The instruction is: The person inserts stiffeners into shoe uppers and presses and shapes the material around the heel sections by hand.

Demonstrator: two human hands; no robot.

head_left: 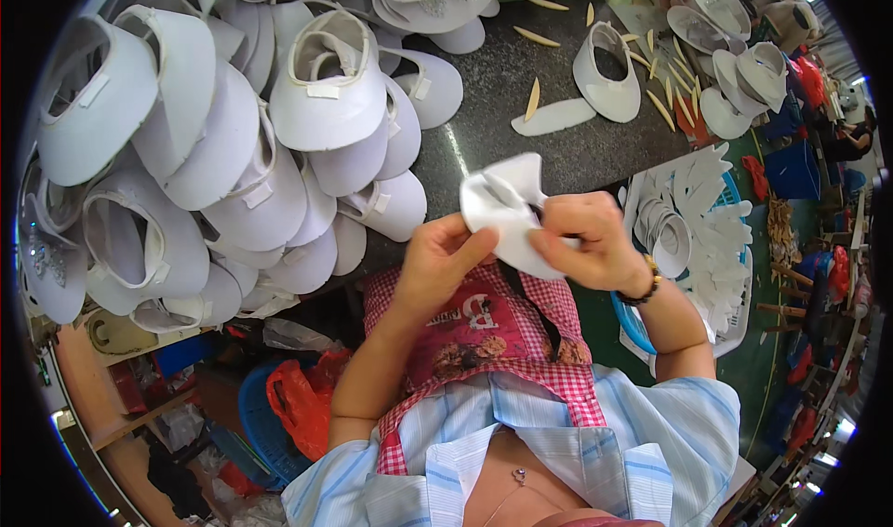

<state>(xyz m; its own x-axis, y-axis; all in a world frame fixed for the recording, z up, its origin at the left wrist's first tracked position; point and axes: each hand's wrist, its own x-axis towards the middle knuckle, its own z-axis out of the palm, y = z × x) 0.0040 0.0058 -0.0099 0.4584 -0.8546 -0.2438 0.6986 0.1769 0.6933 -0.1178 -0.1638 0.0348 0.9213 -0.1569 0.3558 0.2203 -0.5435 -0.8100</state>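
Note:
Over my lap, at the near edge of the table, I hold a white visor piece (pixel 502 218) with a curved brim and a bent band. My left hand (pixel 441 259) pinches its left lower edge between thumb and fingers. On the other side my right hand (pixel 590 240) is closed on it, thumb pressed to the brim and fingers curled near the band. A dark beaded bracelet (pixel 653 281) circles my right wrist. To the left, a big heap of white visors (pixel 333 122) is stacked on the dark speckled table (pixel 488 85).
Farther off lie one visor (pixel 618 101), a flat white strip (pixel 555 118) and several cream leaf-shaped slivers (pixel 537 38). More visors (pixel 712 15) sit at the far right. A basket (pixel 746 290) of white pieces stands beside my right arm. Below left is a red plastic bag (pixel 302 401).

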